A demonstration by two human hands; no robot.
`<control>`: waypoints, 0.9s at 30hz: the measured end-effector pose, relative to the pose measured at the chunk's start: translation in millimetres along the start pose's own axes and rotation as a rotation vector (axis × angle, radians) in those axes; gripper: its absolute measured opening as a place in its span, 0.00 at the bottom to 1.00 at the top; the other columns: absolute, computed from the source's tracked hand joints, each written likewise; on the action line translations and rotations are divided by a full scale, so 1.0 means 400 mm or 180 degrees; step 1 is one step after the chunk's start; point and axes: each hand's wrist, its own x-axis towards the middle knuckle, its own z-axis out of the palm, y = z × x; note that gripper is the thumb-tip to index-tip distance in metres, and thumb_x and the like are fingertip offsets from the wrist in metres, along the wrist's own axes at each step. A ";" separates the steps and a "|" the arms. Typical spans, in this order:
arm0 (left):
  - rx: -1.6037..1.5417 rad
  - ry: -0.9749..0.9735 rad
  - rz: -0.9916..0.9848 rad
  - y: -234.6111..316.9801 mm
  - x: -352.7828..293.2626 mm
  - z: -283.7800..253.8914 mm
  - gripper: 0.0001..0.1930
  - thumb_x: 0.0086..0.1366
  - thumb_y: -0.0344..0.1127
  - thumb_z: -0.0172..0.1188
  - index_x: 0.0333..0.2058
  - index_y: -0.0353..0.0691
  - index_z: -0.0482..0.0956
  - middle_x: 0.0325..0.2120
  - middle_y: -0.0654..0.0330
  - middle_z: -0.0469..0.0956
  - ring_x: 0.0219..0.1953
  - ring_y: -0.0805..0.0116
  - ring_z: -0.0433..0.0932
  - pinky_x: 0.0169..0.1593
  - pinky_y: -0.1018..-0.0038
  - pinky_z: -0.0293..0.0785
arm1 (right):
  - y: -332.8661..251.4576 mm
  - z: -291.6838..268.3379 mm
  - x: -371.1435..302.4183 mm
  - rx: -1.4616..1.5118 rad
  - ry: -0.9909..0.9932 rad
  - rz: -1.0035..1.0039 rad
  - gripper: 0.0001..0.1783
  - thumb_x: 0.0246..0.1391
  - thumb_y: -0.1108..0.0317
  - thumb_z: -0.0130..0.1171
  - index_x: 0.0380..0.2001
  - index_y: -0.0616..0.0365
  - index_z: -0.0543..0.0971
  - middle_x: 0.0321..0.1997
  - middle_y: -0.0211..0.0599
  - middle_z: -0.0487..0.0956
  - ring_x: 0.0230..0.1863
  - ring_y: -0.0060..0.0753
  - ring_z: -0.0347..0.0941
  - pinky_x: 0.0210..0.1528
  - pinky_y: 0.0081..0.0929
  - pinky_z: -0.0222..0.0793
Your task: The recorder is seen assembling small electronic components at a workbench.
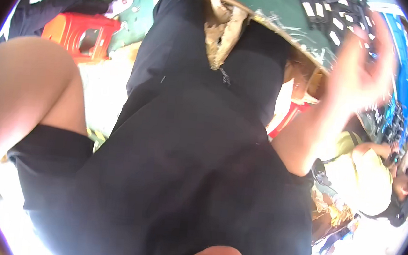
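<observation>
My right hand is raised at the upper right, blurred, with its thumb and fingers apart and nothing visible between them. Behind its fingertips lies a group of black pieces with white labels on a green surface. At the left, my bent left arm is lifted, its elbow toward the top. The forearm runs out past the rim, so my left hand is hidden from view.
A pale wooden edge borders the green surface. Torn brown cardboard sits between my knees. At the left stands a red plastic stool; a person in yellow is close by at the right. Blue material lines the far right.
</observation>
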 end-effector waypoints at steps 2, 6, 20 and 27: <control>-0.0151 -0.0126 0.0123 0.000 0.042 0.010 0.21 0.63 0.24 0.66 0.55 0.37 0.78 0.38 0.58 0.82 0.37 0.71 0.79 0.41 0.75 0.74 | 0.078 0.054 -0.087 -0.0144 -0.1069 0.0435 0.48 0.52 0.62 0.71 0.76 0.47 0.64 0.77 0.54 0.63 0.76 0.61 0.57 0.78 0.58 0.49; -0.0476 -0.0186 0.0086 -0.013 0.041 0.052 0.21 0.63 0.25 0.66 0.55 0.37 0.78 0.38 0.58 0.82 0.37 0.71 0.79 0.41 0.75 0.74 | -0.063 0.146 -0.084 -0.2538 -0.1269 0.0669 0.34 0.62 0.53 0.65 0.67 0.56 0.74 0.65 0.61 0.74 0.65 0.60 0.71 0.68 0.54 0.64; 0.0124 0.0127 0.0519 0.058 0.158 -0.109 0.19 0.64 0.25 0.65 0.54 0.37 0.79 0.36 0.58 0.82 0.36 0.71 0.79 0.40 0.75 0.74 | 0.179 0.196 -0.141 -0.1761 -0.1634 0.0720 0.59 0.49 0.26 0.66 0.75 0.51 0.65 0.79 0.60 0.58 0.80 0.70 0.47 0.76 0.78 0.32; 0.0651 0.0268 0.0583 0.114 0.172 -0.248 0.19 0.64 0.25 0.65 0.54 0.37 0.80 0.36 0.58 0.82 0.35 0.71 0.79 0.39 0.75 0.74 | -0.021 0.328 0.007 0.1547 -0.1384 0.0169 0.30 0.56 0.68 0.71 0.63 0.57 0.79 0.67 0.47 0.77 0.67 0.49 0.74 0.70 0.41 0.68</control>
